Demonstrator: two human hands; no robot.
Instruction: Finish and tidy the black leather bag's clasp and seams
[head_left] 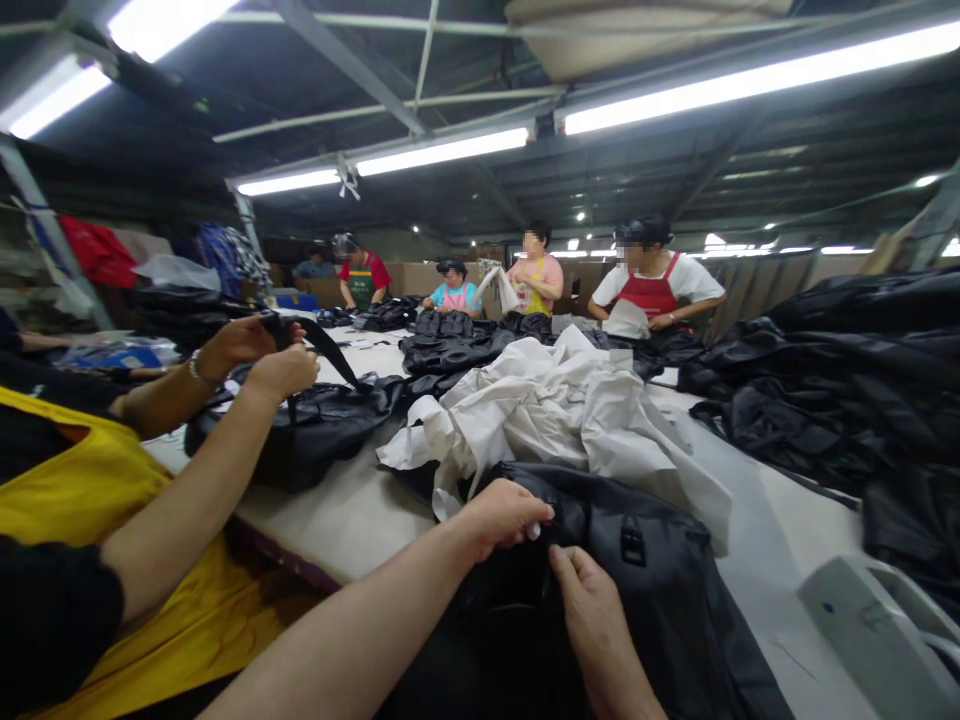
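Note:
A black bag [667, 570] of smooth, slightly shiny material lies in front of me at the table's near edge. A black plastic buckle [632, 541] sits on its upper face, right of my hands. My left hand [510, 515] is closed in a pinch at the bag's top left part. Just below and to the right, my right hand [592, 600] pinches the same dark area with thumb and forefinger. The small black part between my fingertips blends into the bag, so its shape is unclear. Crumpled white paper [555, 400] lies against the bag's far side.
On my left, a co-worker in a yellow apron [45, 500] handles a black strap [330, 352] over another black bag [322, 420]. Black bags [810, 400] are heaped at right, near a grey plastic object [877, 620]. Several people work across the white table [337, 520].

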